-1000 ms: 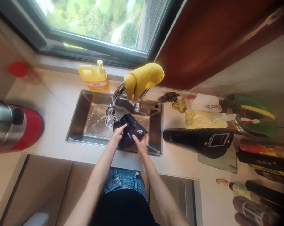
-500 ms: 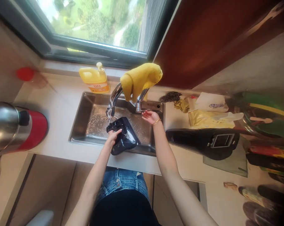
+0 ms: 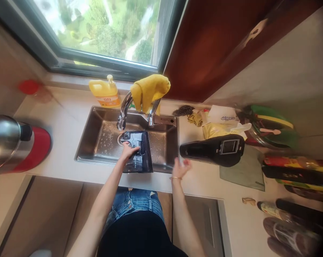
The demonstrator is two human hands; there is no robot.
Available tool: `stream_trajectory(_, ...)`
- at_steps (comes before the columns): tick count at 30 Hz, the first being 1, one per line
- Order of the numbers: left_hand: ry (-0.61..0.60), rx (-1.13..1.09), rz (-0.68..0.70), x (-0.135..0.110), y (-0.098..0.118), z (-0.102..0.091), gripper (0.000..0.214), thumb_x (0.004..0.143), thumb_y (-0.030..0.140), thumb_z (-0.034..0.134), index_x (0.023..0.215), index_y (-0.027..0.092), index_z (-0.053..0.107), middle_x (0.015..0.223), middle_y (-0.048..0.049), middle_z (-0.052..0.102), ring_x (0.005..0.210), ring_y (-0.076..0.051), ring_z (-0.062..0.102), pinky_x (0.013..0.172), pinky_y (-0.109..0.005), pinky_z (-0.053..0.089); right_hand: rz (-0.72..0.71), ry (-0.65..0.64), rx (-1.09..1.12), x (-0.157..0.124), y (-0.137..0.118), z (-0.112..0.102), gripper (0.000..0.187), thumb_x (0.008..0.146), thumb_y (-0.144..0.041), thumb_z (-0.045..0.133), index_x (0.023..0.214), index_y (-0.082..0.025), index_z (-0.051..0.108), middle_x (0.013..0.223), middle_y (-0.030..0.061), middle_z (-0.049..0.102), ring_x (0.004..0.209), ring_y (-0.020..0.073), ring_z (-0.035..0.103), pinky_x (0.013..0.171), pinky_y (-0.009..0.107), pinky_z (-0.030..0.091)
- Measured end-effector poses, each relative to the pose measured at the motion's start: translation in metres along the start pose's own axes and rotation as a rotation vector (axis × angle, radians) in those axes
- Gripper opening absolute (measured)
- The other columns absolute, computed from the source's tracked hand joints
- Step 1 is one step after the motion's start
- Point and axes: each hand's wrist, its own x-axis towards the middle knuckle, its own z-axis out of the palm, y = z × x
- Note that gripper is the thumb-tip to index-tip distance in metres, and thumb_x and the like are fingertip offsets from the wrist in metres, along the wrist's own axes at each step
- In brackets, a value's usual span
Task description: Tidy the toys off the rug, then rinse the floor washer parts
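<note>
My left hand (image 3: 128, 150) grips a dark, glossy plastic container part (image 3: 138, 157) over the steel sink (image 3: 97, 142), just below the faucet spout (image 3: 123, 113). A yellow cloth (image 3: 148, 90) hangs over the faucet. My right hand (image 3: 180, 169) hovers open above the counter at the sink's right front corner, fingers spread, holding nothing. It is close to the left end of a long black appliance body (image 3: 212, 150) with a small screen, which lies on the counter.
A yellow detergent bottle (image 3: 104, 93) stands behind the sink. A steel and red kettle (image 3: 14, 144) sits at the left. Right of the sink lie a scouring pad (image 3: 182, 111), yellow gloves (image 3: 217, 130), a green cloth (image 3: 244, 171), green plates (image 3: 271, 126) and several bottles (image 3: 292, 221).
My right hand let go of the dark part, reached to the faucet handle, then drew back to the sink's front right corner. My left hand turned the part flatter under the spout.
</note>
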Motion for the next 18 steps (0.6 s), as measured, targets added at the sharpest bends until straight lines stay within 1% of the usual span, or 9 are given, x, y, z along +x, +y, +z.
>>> stream_trajectory(2, 0.042, 0.042, 0.009, -0.003, 0.001, -0.001, 0.08, 0.043, 0.015, 0.096, 0.103, 0.022, 0.043, 0.093, -0.0036, 0.063, 0.089, -0.02, 0.065, 0.091, -0.038, 0.048, -0.29, 0.247, -0.076, 0.025, -0.005, -0.045, 0.066, 0.079, -0.054, 0.064, 0.131, -0.022, 0.039, 0.131, 0.0183, 0.048, 0.124, 0.0309, 0.051, 0.1, 0.053, 0.049)
stream_trajectory(3, 0.059, 0.058, 0.01, -0.005, 0.002, -0.002, 0.078, 0.044, 0.017, 0.096, 0.101, 0.022, 0.043, 0.092, -0.0041, 0.062, 0.09, -0.022, 0.065, 0.091, -0.039, 0.047, -0.42, 0.31, -0.115, 0.04, -0.012, -0.065, 0.073, 0.077, -0.056, 0.066, 0.135, -0.022, 0.036, 0.136, 0.0198, 0.044, 0.128, 0.0335, 0.048, 0.102, 0.056, 0.047)
stream_trajectory(4, 0.071, 0.069, 0.01, -0.007, 0.002, -0.003, 0.075, 0.045, 0.019, 0.096, 0.099, 0.021, 0.044, 0.091, -0.0045, 0.062, 0.092, -0.023, 0.065, 0.092, -0.041, 0.047, -0.528, 0.324, -0.146, 0.057, -0.022, -0.081, 0.084, 0.074, -0.059, 0.07, 0.139, -0.021, 0.034, 0.141, 0.0212, 0.04, 0.133, 0.0362, 0.043, 0.105, 0.059, 0.044)
stream_trajectory(6, 0.091, 0.08, 0.016, -0.012, 0.003, -0.005, 0.072, 0.047, 0.021, 0.096, 0.097, 0.021, 0.044, 0.09, -0.0053, 0.062, 0.095, -0.025, 0.065, 0.094, -0.042, 0.046, -0.675, 0.244, -0.147, 0.086, -0.043, -0.1, 0.111, 0.064, -0.067, 0.075, 0.147, -0.016, 0.023, 0.15, 0.0248, 0.028, 0.141, 0.0396, 0.032, 0.114, 0.059, 0.034)
stream_trajectory(8, 0.115, 0.076, 0.028, -0.018, 0.004, -0.007, 0.071, 0.047, 0.02, 0.095, 0.095, 0.021, 0.044, 0.09, -0.0059, 0.062, 0.097, -0.026, 0.064, 0.095, -0.043, 0.045, -0.73, 0.101, -0.118, 0.106, -0.06, -0.102, 0.132, 0.058, -0.073, 0.076, 0.152, -0.01, 0.01, 0.156, 0.0291, 0.014, 0.147, 0.0406, 0.022, 0.12, 0.056, 0.025)
stream_trajectory(10, 0.139, 0.058, 0.041, -0.024, 0.004, -0.01, 0.071, 0.047, 0.019, 0.096, 0.095, 0.021, 0.043, 0.092, -0.0062, 0.062, 0.098, -0.026, 0.064, 0.094, -0.042, 0.046, -0.736, 0.007, -0.114, 0.114, -0.068, -0.094, 0.139, 0.056, -0.075, 0.076, 0.153, -0.006, 0.004, 0.157, 0.0316, 0.01, 0.149, 0.0407, 0.018, 0.122, 0.055, 0.019)
stream_trajectory(12, 0.161, 0.033, 0.05, -0.029, 0.004, -0.015, 0.071, 0.047, 0.018, 0.096, 0.095, 0.022, 0.044, 0.093, -0.0064, 0.062, 0.099, -0.026, 0.064, 0.094, -0.042, 0.046, -0.73, -0.001, -0.12, 0.113, -0.068, -0.084, 0.135, 0.056, -0.076, 0.076, 0.151, -0.005, 0.011, 0.155, 0.0308, 0.019, 0.147, 0.0401, 0.023, 0.121, 0.057, 0.019)
stream_trajectory(15, 0.193, -0.01, 0.049, -0.035, 0.002, -0.024, 0.069, 0.047, 0.02, 0.096, 0.094, 0.021, 0.046, 0.094, -0.0067, 0.064, 0.102, -0.026, 0.064, 0.095, -0.041, 0.046, -0.716, 0.083, -0.109, 0.11, -0.064, -0.073, 0.118, 0.057, -0.077, 0.074, 0.142, -0.008, 0.029, 0.143, 0.0256, 0.038, 0.137, 0.0378, 0.038, 0.117, 0.059, 0.027)
stream_trajectory(18, 0.206, -0.068, 0.036, -0.04, 0.0, -0.032, 0.065, 0.048, 0.02, 0.095, 0.094, 0.019, 0.049, 0.088, -0.0052, 0.066, 0.1, -0.026, 0.066, 0.094, -0.041, 0.047, -0.711, 0.127, -0.115, 0.11, -0.065, -0.07, 0.111, 0.053, -0.077, 0.075, 0.134, -0.012, 0.039, 0.134, 0.0213, 0.046, 0.128, 0.0372, 0.046, 0.112, 0.059, 0.033)
